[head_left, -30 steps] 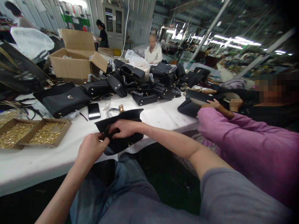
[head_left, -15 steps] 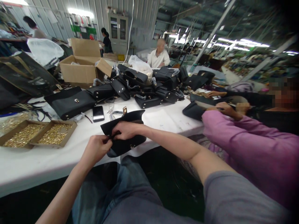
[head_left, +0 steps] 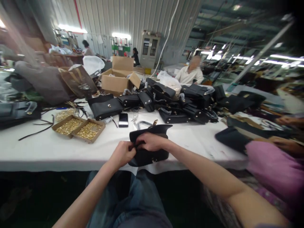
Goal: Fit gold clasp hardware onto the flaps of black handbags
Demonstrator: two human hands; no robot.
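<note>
A small black handbag [head_left: 148,158] with its flap raised lies at the table's front edge, gold-coloured hardware on its front. My left hand [head_left: 123,153] pinches the bag's left side, thumb and fingers closed at the corner. Reaching across from the right, my right hand [head_left: 150,141] has its fingers curled into the bag's opening under the flap, near my left fingertips. Whatever lies between the fingertips is hidden. Behind the flap, a plastic-wrapped handle [head_left: 143,123] rests on the table.
Two cardboard trays [head_left: 102,129] of small gold-coloured fittings stand to the left. A phone [head_left: 123,120] lies behind the bag. Several black handbags [head_left: 106,107] are heaped farther back, beside a cardboard box [head_left: 114,83]. At the right, a co-worker's pink sleeve [head_left: 273,164] reaches over black bag pieces.
The view has swung to the left, so the table's contents appear farther right and more of its left end shows. Both hands stay at the same corner of the handbag.
</note>
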